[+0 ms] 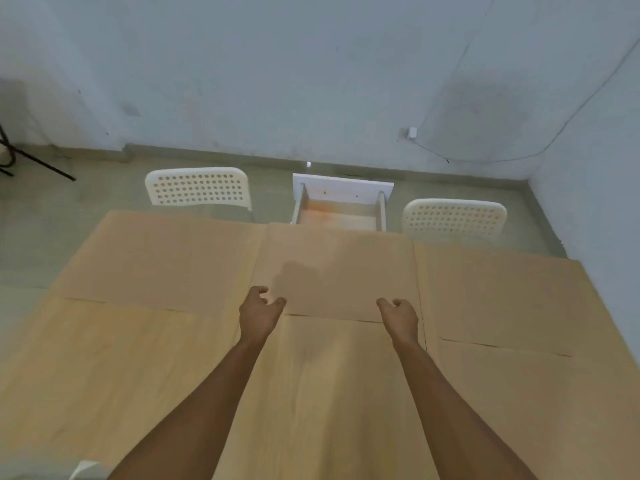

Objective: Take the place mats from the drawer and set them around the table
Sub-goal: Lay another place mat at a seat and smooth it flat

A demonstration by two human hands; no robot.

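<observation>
Three flat tan rectangular place mats lie side by side along the far half of the pale wooden table: the left mat, the middle mat and the right mat, their neighbouring edges touching or very nearly so; the colour of mat and wood is so close that the seams are faint, and whether the edges overlap cannot be told. The middle mat's far edge reaches the table's far rim, and thin dark shadow lines mark the near edges of all three. The left hand sits at the middle mat's near left corner, fingers loosely curled with thumb and forefinger apart; whether the fingertips touch or pinch the mat cannot be made out. The right hand is at the near right corner, likewise loosely curled, and its contact with the mat is just as unclear. Beyond the far rim a white open drawer stands pulled out, its visible pale floor bare with an orange stain; its near part is hidden by the table. Two white perforated plastic chairs, one left and one right, flank the drawer, their seats hidden behind the table. A small white object is cut off at the lower edge.
</observation>
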